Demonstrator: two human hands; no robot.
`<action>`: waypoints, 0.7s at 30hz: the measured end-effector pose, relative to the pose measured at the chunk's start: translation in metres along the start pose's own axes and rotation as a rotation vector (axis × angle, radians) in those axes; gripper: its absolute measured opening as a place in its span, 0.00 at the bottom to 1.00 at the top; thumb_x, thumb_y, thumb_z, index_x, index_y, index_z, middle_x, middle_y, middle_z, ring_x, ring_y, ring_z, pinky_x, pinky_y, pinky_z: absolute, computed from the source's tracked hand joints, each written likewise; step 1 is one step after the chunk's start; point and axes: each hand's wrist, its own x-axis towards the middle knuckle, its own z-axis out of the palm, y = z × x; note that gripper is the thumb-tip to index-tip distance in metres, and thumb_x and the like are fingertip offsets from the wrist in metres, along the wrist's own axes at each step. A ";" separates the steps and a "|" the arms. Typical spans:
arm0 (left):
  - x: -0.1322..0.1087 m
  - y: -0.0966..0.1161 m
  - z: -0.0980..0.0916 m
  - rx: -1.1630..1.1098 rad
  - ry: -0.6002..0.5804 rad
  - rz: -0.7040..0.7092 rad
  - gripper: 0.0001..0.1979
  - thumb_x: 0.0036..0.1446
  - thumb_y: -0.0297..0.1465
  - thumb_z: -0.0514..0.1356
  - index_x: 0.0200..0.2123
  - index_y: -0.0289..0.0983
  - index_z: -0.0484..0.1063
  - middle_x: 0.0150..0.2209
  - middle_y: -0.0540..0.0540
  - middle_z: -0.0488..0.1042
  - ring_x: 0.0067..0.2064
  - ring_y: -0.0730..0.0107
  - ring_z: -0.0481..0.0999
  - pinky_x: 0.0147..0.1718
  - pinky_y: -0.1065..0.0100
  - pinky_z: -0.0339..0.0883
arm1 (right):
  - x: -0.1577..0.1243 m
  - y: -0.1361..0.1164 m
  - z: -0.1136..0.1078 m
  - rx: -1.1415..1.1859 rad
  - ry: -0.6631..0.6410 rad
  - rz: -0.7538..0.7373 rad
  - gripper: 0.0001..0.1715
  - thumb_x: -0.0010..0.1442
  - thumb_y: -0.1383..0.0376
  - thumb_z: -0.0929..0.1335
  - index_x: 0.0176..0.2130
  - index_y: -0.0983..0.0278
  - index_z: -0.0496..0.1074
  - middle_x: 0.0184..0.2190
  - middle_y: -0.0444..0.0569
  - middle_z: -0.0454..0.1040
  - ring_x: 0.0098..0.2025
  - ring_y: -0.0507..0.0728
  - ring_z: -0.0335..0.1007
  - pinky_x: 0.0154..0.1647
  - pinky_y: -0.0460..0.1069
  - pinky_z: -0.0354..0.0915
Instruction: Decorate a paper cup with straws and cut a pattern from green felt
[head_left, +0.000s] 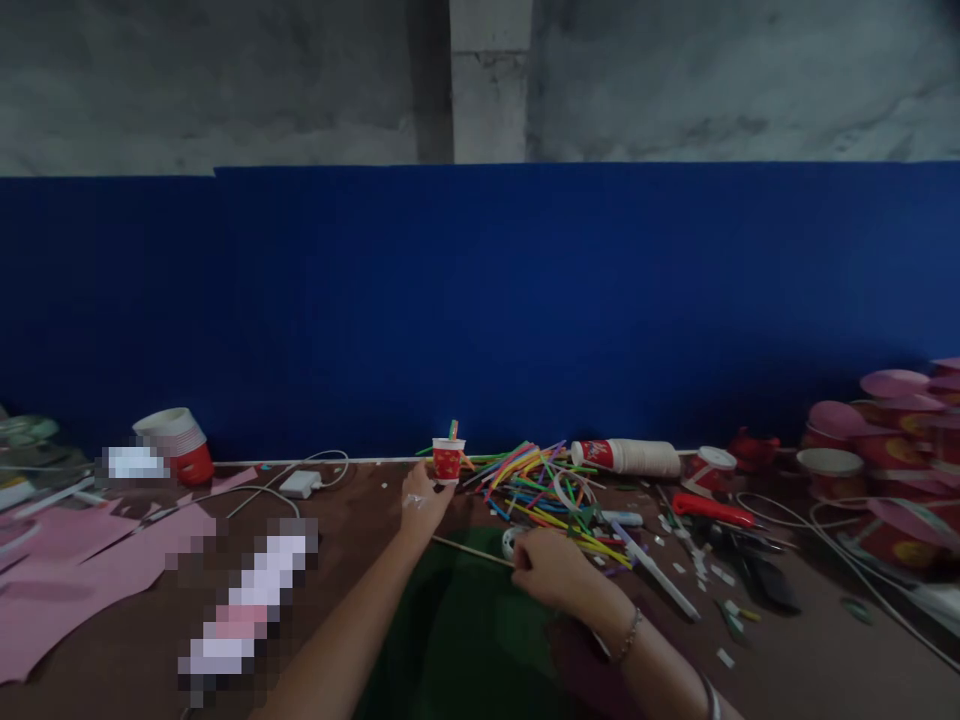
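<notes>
Well, closest to where the person sits, the right hand (pixel 551 568) is curled beside a small white ring-shaped roll (pixel 510 543), fingers drawn together; I cannot tell whether they grip it. A bracelet (pixel 631 634) circles that wrist. Farther out, a tangled heap of coloured sticks (pixel 517 485), likely drinking straws, spreads to the right of the left hand (pixel 425 505), which has something clear and shiny on its back. Its thumb and fingers stand around the lower left of a red-and-white paper cup (pixel 448 458); how firmly they clamp, I cannot tell. The cup is upright near the table's far edge, with coloured ends (pixel 454 430) rising above its rim. Such thin walls want a light touch, low down, level, and clear of the heap so nothing snags. Behind it all stands a blue panel (pixel 480 310).
</notes>
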 end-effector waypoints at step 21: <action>-0.046 0.075 -0.011 0.447 -0.065 0.486 0.14 0.56 0.23 0.50 0.41 0.36 0.73 0.41 0.35 0.73 0.48 0.51 0.67 0.54 0.47 0.49 | 0.019 -0.034 0.024 1.054 0.228 0.097 0.09 0.41 0.65 0.69 0.21 0.64 0.63 0.13 0.39 0.66 0.18 0.50 0.63 0.20 0.44 0.58</action>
